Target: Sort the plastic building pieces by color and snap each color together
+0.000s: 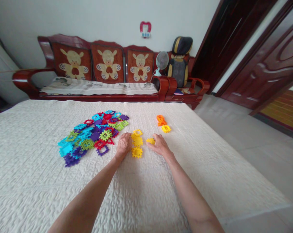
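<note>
Three yellow toothed building pieces (pixel 137 141) lie joined or touching in a short column on the quilted cover; I cannot tell which. My left hand (pixel 124 144) is at the left edge of this column, its fingers bent and pressed against the middle piece. The far piece has an open frame, while the middle one looks solid. Just right of the column, my right hand (pixel 160 145) pinches another yellow building piece (pixel 150 141) between thumb and fingers, with a small gap to the column. Parts of the fingertips on both hands are hidden.
Left of my hands spreads a pile of purple, blue, red and green building pieces (pixel 95 133). Several orange pieces (pixel 161 120) and a yellow frame piece (pixel 166 129) lie beyond my right hand. Past the quilted cover (pixel 209 181) stand a wooden sofa (pixel 107 97) and a fan (pixel 162 60).
</note>
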Demonstrator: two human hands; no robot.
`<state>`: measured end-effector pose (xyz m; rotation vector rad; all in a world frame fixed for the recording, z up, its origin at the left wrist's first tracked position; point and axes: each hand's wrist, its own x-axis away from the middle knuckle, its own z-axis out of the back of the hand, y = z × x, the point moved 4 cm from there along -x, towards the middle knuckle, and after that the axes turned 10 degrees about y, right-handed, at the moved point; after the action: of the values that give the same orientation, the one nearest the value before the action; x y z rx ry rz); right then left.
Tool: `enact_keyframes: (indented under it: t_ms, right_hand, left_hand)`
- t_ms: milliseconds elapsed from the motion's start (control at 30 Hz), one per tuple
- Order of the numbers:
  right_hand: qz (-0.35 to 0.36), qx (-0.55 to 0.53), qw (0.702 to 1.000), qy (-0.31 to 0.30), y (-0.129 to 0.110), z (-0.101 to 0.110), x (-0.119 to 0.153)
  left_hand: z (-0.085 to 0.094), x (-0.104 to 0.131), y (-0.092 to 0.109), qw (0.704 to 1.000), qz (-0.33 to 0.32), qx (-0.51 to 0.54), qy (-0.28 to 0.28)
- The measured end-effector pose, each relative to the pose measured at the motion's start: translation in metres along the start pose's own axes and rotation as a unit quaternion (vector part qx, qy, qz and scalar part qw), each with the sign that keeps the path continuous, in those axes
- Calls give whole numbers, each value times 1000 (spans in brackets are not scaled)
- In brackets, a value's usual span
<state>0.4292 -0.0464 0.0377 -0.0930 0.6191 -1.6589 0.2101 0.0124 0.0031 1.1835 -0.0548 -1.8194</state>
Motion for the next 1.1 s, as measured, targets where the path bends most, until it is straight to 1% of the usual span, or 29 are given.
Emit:
enact_keyframes:
  t_ms: [167,267,333,400,500,567,600,667,767,900,1000,1100]
  right_hand:
    - [0,37,999,-1,-12,-7,9]
    - [-16,22,1000,-2,-11,-10,7]
    - [-32,-4,999,-2,-5,-10,2]
    - [-48,-27,998,17,5,-5,-6]
    - [-56,-29,994,92,25,12,-25]
    - [-65,-9,988,141,40,25,-38]
    - [-73,5,985,155,48,30,-44]
    - [-93,32,982,161,63,36,-56]
    - [-107,61,981,152,79,36,-71]
    - [-104,75,980,154,86,32,-82]
    - [-109,71,979,156,88,31,-83]
    - [-86,47,975,199,83,34,-77]
  left_hand:
    - [1,0,0,1000,-6,-5,-2]
    - [0,1,0,1000,-11,0,-1]
    - [0,0,-2,1000,-8,2,2]
    - [-1,0,-3,1000,-1,2,4]
    - [-1,0,-3,1000,2,3,3]
    - [-1,0,-4,1000,2,4,2]
    - [-1,0,-4,1000,2,4,1]
    - [-1,0,-4,1000,0,8,1]
    - [-1,0,-3,1000,-3,12,2]
    - [-2,1,-5,1000,3,6,3]
    - [-3,2,-6,1000,5,3,-3]
    - [-2,1,-6,1000,4,4,-6]
